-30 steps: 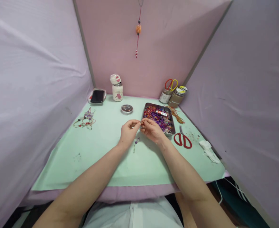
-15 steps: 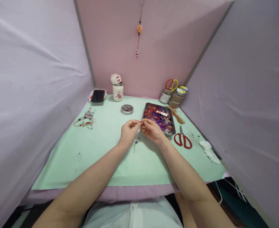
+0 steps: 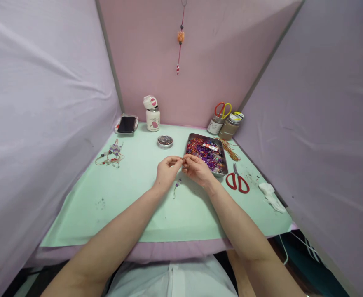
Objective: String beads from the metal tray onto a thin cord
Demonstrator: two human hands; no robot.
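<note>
My left hand [image 3: 168, 170] and my right hand [image 3: 196, 168] meet fingertip to fingertip over the table, each closed in a pinch. Whatever lies between the fingertips is too small to make out. Below them hangs or lies a beaded strap [image 3: 177, 186] with purple and clear beads and a thin cord loop; whether it joins what I pinch is not visible. Just beyond my right hand is a metal tray [image 3: 227, 170] of red, purple and dark beads, with a small red-and-white tube [image 3: 210, 147] on top.
Red-handled scissors [image 3: 237, 181] lie right of the tray, near a crumpled white tissue [image 3: 271, 197]. Cords [image 3: 230, 152], jars [image 3: 230, 127], a round container [image 3: 165, 142], a bottle [image 3: 153, 119], a phone [image 3: 127, 124] and beaded strings [image 3: 111, 155] sit farther out. Cloth walls enclose three sides.
The view has shifted very slightly. Both hands keep the same pinch at the same spot, and nothing on the table has visibly moved.
</note>
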